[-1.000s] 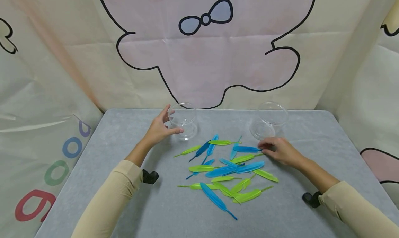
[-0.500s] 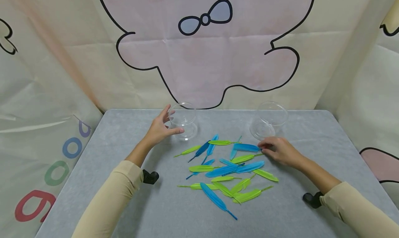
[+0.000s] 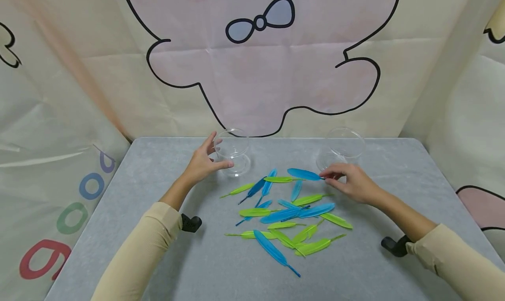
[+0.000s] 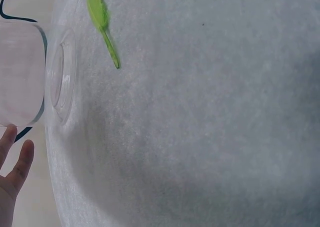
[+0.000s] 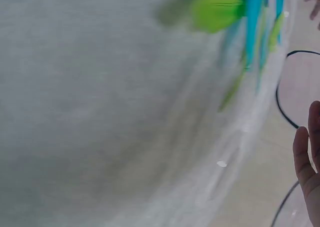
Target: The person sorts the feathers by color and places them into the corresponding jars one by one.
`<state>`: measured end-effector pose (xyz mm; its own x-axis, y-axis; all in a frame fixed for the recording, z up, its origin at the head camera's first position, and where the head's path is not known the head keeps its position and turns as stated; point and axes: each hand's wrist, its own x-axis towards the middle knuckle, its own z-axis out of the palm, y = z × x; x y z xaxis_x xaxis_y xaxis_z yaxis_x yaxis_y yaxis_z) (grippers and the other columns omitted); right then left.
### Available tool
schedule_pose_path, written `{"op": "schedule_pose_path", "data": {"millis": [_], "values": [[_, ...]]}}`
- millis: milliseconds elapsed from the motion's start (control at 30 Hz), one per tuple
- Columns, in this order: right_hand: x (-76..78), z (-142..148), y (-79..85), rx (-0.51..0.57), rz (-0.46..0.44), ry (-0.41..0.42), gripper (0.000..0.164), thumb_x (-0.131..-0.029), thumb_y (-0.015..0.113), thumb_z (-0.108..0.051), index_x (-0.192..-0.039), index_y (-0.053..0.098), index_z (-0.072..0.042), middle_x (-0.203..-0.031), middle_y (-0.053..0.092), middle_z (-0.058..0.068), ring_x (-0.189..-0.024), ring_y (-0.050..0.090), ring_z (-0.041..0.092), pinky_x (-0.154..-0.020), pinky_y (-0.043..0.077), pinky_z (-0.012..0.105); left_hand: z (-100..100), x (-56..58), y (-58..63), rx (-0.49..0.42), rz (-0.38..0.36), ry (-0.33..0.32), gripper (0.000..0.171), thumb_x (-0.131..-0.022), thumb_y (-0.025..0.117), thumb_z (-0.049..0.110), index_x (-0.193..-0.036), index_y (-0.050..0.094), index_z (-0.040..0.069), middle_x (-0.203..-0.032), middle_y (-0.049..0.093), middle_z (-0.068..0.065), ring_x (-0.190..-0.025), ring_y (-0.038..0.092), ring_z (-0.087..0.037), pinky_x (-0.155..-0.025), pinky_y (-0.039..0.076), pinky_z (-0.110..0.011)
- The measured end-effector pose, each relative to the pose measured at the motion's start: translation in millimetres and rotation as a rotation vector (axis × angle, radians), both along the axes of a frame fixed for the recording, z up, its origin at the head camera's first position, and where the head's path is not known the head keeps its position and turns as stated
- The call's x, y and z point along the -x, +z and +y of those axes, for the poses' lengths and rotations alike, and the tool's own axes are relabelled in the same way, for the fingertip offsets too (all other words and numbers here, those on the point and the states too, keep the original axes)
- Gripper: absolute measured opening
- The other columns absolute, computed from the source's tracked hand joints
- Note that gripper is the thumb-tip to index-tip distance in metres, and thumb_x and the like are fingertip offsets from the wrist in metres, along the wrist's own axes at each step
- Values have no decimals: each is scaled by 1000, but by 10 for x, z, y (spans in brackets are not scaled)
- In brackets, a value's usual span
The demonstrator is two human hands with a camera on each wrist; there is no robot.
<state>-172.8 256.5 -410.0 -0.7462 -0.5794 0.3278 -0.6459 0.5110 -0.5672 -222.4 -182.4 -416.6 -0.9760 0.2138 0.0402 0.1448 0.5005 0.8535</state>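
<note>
My left hand (image 3: 201,164) holds the side of a clear plastic cup (image 3: 237,151) standing at the back of the table, thumb in front and fingers at its far left side. In the left wrist view, fingertips (image 4: 25,154) reach the cup's wall. My right hand (image 3: 353,182) pinches a blue feather (image 3: 303,174) by its quill, in front of a second clear cup (image 3: 346,144). The held feather's vane points left, just over the pile. Blue and green feathers (image 3: 272,213) lie scattered between the hands, some overlapping. Motion blurs the feathers in the right wrist view.
A lone blue feather (image 3: 272,249) lies nearest the front, by several green ones. The grey table (image 3: 221,270) ends at its back edge against a printed cloth backdrop (image 3: 252,82). Both cups are see-through, with faint outlines.
My right hand has lifted the blue feather off the pile, bringing it slightly up and to the left. The left hand and both cups have stayed in place.
</note>
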Motion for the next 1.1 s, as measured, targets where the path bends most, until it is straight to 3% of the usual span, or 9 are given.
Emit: {"op": "schedule_pose_path", "data": {"millis": [267, 467, 767, 1100], "values": [[83, -150, 340, 57, -15, 27, 27, -85, 72, 9, -107, 74, -7, -96, 71, 2, -82, 64, 11, -75, 53, 18, -4, -4, 5, -14, 2, -6, 114, -78, 87, 34, -161, 11, 19, -156, 39, -9, -140, 41, -32, -103, 44, -57], [176, -242, 600, 21, -25, -10, 21, -88, 72, 3, -105, 75, -9, -96, 71, -5, -81, 62, 9, -75, 52, 17, 4, -3, 5, -18, 11, -6, 109, -79, 86, 30, -161, 16, 20, -156, 39, -10, -139, 41, -34, -102, 44, -58], [354, -384, 901, -47, 37, 3, 17, -89, 72, 2, -103, 75, -7, -94, 73, -2, -81, 64, 10, -76, 52, 16, 16, 0, -16, -18, 13, -10, 102, -79, 86, 31, -159, 24, 16, -155, 40, -11, -140, 41, -33, -102, 44, -59], [507, -614, 1101, -150, 18, -4, 16, -90, 71, 0, -105, 73, -7, -95, 71, -1, -85, 63, 13, -78, 55, 32, 15, -1, -41, -11, 35, -15, 99, -81, 85, 28, -158, 25, 18, -155, 39, -12, -139, 41, -35, -101, 44, -60]]}}
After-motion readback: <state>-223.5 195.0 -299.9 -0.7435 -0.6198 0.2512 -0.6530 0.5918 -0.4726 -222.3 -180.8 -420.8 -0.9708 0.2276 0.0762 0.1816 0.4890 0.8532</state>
